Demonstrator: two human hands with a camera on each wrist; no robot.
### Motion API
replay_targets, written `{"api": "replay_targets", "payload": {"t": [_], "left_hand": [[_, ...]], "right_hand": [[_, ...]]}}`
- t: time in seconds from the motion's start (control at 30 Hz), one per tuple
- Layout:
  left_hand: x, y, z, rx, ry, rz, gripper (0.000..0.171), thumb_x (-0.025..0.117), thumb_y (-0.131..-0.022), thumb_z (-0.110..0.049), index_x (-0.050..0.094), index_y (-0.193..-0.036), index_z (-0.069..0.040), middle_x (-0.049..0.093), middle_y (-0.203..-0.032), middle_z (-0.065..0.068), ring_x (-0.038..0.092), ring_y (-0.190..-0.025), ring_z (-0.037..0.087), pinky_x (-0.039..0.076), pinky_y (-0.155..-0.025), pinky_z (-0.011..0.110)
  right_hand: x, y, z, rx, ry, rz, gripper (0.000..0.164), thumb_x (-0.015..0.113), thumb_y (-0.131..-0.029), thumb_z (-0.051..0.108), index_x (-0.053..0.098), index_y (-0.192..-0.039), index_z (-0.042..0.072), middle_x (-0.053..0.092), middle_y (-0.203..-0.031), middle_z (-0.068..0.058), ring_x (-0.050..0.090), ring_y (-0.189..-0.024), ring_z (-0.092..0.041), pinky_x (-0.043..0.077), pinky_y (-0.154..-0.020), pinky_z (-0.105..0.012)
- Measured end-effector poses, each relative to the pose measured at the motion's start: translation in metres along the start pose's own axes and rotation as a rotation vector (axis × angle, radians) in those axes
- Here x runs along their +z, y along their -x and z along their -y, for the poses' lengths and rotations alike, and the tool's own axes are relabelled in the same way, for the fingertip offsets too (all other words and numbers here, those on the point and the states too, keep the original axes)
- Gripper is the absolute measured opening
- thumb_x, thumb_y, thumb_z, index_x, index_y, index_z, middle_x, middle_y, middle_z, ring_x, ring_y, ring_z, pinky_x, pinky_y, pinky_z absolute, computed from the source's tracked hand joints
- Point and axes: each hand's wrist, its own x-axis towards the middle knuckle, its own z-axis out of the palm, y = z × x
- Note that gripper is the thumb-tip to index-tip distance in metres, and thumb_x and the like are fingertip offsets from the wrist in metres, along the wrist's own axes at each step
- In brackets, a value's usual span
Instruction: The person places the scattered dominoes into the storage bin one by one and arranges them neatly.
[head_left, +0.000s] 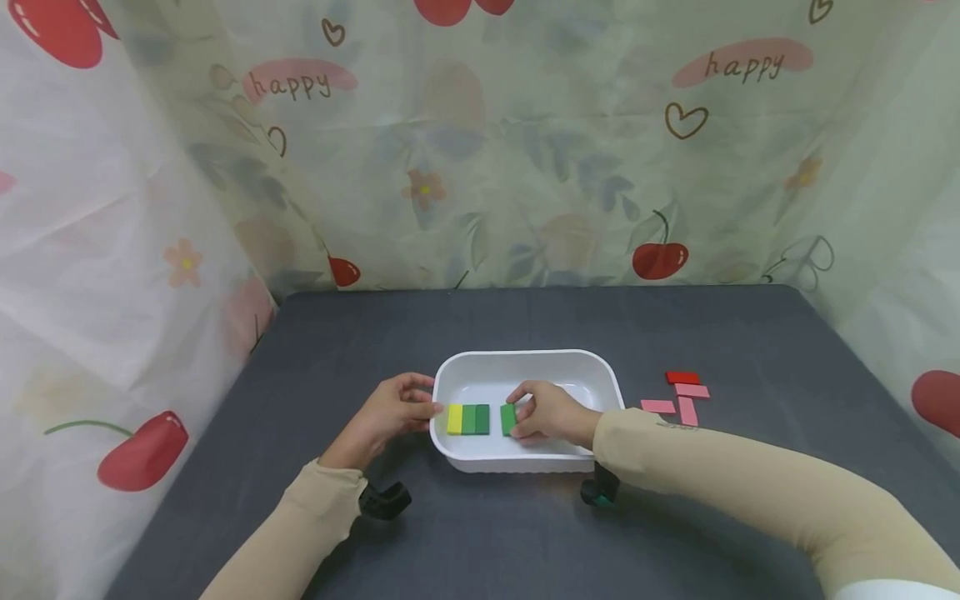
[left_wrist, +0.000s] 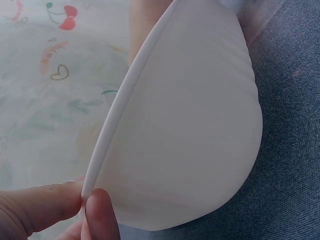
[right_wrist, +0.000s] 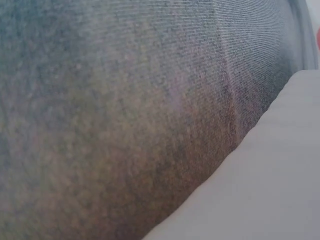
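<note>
A white plastic basin (head_left: pixel 517 458) stands near the middle of the table. At its left end my left hand (head_left: pixel 386 410) pinches the rim, thumb and fingers on either side of it in the left wrist view. Inside the basin my right hand (head_left: pixel 553 414) holds a green rectangular block (head_left: pixel 507 420) between thumb and fingers. To the left of that block, a yellow block (head_left: pixel 454 419), a green block (head_left: pixel 468 419) and a darker green block (head_left: pixel 482 419) form a side-by-side row. The right wrist view shows the basin's outer wall (right_wrist: pixel 270 190) but not the hand.
Right of the basin, a red block (head_left: pixel 682 377) and several pink blocks (head_left: pixel 692 390) lie on the dark cloth-covered table (head_left: pixel 375 325). A printed curtain (head_left: pixel 480 150) hangs behind the table and along both sides.
</note>
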Motion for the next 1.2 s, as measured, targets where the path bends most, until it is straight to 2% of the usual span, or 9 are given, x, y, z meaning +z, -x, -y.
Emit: {"api": "replay_targets", "payload": {"t": [0.37,1.2], "left_hand": [[-0.0001,-0.0001,0.0006,0.003,0.002,0.006,0.046,0.075,-0.083,-0.005,0.056,-0.125,-0.005,0.065,-0.097,0.012,0.063,-0.075,0.017,0.057,-0.068,0.029],[-0.0007,-0.0001,-0.0011,0.007,0.003,0.020,0.048,0.075,-0.082,-0.006,0.055,-0.125,-0.004,0.065,-0.096,0.011,0.062,-0.074,0.016,0.057,-0.067,0.028]], "right_hand": [[0.0055,-0.0005,0.0030,-0.011,0.011,0.001,0.048,0.075,-0.075,-0.011,0.057,-0.119,-0.002,0.054,-0.076,-0.006,0.057,-0.056,-0.010,0.057,-0.058,-0.025],[0.0079,-0.0031,0.0030,0.026,0.036,0.012,0.050,0.075,-0.077,-0.007,0.057,-0.122,0.003,0.056,-0.079,-0.008,0.058,-0.054,-0.012,0.055,-0.056,-0.024]]}}
